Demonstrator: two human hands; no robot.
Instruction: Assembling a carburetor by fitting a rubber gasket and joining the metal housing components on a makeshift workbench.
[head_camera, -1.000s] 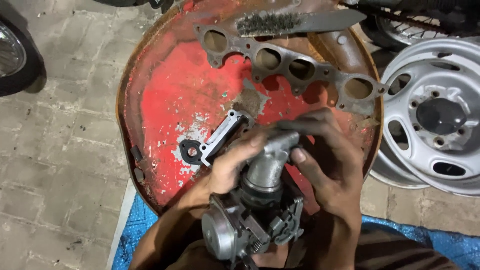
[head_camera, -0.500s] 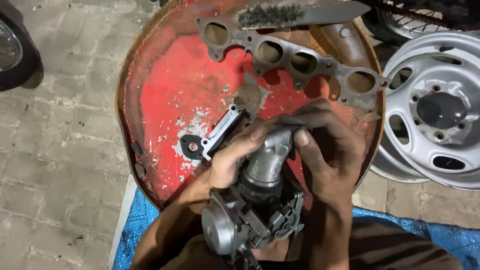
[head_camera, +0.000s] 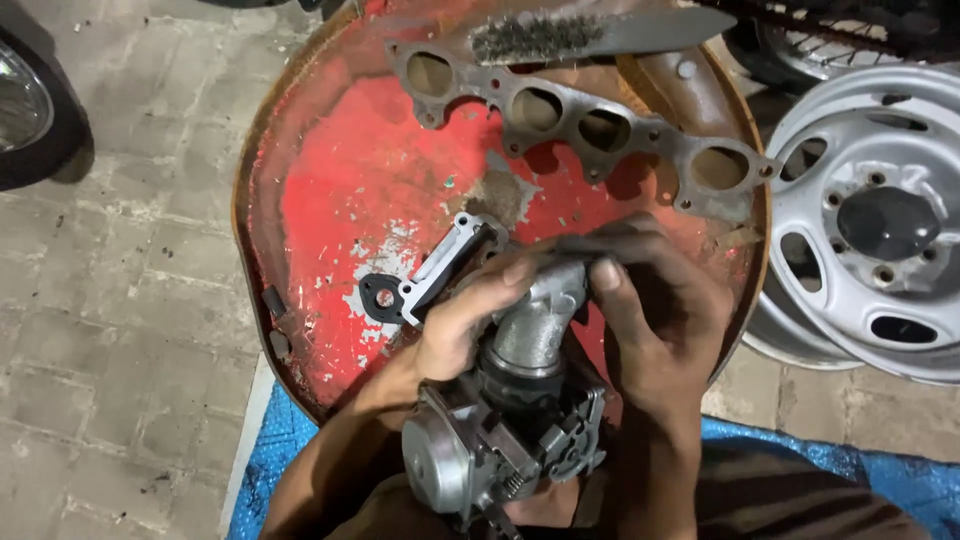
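Observation:
A grey metal carburetor with a curved intake pipe sits low in the middle, over the near rim of a rusty red drum lid. My left hand grips the pipe's upper end from the left. My right hand wraps the same pipe from the right, fingers curled over its top. Just left of my left hand lie a small metal bracket and a black gasket.
A grey manifold gasket plate with several round holes lies across the far part of the lid, a wire brush behind it. A silver wheel rim stands to the right, a tyre at far left, blue tarp below.
Both hands stay on the intake pipe, their fingers shifting slightly around its top. The view has drifted a little, so the lid and plate sit lower in the frame.

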